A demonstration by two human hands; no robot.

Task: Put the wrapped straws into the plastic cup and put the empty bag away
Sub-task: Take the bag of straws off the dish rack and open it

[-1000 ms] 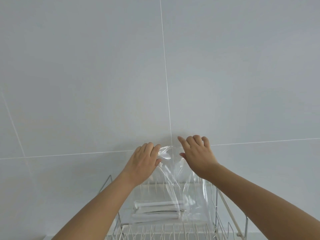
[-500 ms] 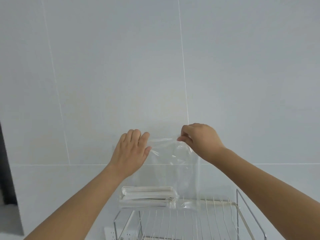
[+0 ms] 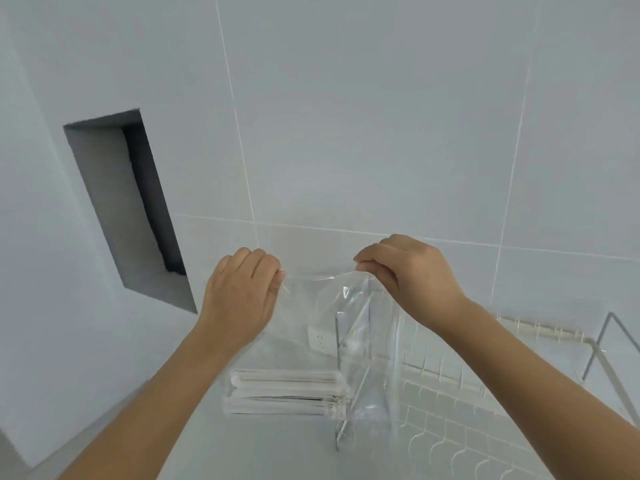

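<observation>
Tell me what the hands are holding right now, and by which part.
Both hold the clear plastic bag by its top edge: left hand pinches the left corner, right hand the right. The wrapped straws lie at its bottom.

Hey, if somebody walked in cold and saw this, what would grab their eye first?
Probably the clear plastic bag held up mid-frame, its top edge pinched by the left hand and the right hand. Next, the bundle of wrapped straws lying across the bag's bottom. Then the dark recess in the tiled wall at left, and the wire dish rack at lower right.
</observation>
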